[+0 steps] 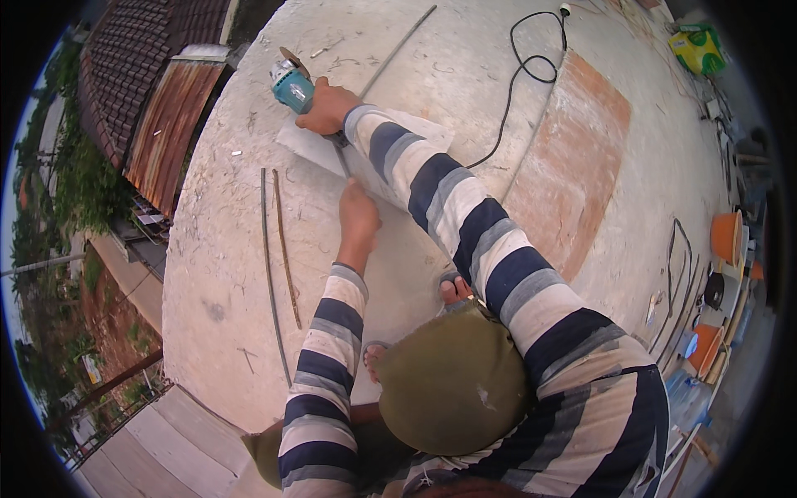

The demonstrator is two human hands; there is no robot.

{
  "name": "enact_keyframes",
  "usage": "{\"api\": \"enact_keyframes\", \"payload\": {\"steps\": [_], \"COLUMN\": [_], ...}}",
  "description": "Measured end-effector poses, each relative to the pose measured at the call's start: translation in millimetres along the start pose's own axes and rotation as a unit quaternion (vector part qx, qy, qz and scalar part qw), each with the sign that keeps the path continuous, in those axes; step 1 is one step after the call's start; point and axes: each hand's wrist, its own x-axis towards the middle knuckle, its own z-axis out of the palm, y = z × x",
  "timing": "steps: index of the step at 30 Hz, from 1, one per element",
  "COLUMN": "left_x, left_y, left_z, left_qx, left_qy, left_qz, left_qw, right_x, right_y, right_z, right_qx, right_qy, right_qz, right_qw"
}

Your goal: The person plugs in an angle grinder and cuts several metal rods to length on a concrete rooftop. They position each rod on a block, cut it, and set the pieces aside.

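Note:
My right hand [330, 106] is closed round the body of a teal angle grinder [292, 90], whose disc [295, 63] points toward the far left. Below it, my left hand [359, 217] makes a fist round a thin metal rod [345, 164] that runs up toward my right wrist. Another length of thin rod [400, 48] stretches from beside my right hand to the far edge; whether both are one piece is hidden by the hand. A pale flat slab [309, 148] lies under the right hand and forearm.
Two thin rods [272, 249] lie left of my left hand. A black cable [508, 100] curls on the concrete, near a reddish board [573, 158]. The slab's left edge drops toward rusty roofing [170, 120]. Orange buckets [726, 236] and a green-yellow bag [697, 50] stand right.

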Motion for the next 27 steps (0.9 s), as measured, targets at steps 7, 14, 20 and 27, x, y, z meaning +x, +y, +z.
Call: {"api": "enact_keyframes", "payload": {"steps": [7,14,20,27], "left_x": [0.0,1.5,5.7,5.6], "left_y": [1.8,0.4,-3.3,-3.5], "left_z": [4.2,3.4,4.0,3.5], "left_qx": [-0.025,-0.022,-0.012,-0.01], "left_qy": [-0.006,-0.004,0.005,0.002], "left_qz": [-0.001,0.01,0.027,0.025], "left_qw": [1.0,1.0,1.0,1.0], "right_x": [5.2,1.5,0.9,7.1], "right_y": [2.2,-3.4,-5.9,-5.7], "right_z": [0.8,-3.1,-4.4,0.9], "right_qx": [-0.007,-0.016,-0.015,-0.005], "right_qy": [-0.005,-0.015,-0.025,-0.007], "right_qz": [0.007,0.02,0.034,0.032], "right_qw": [1.0,1.0,0.999,0.999]}}
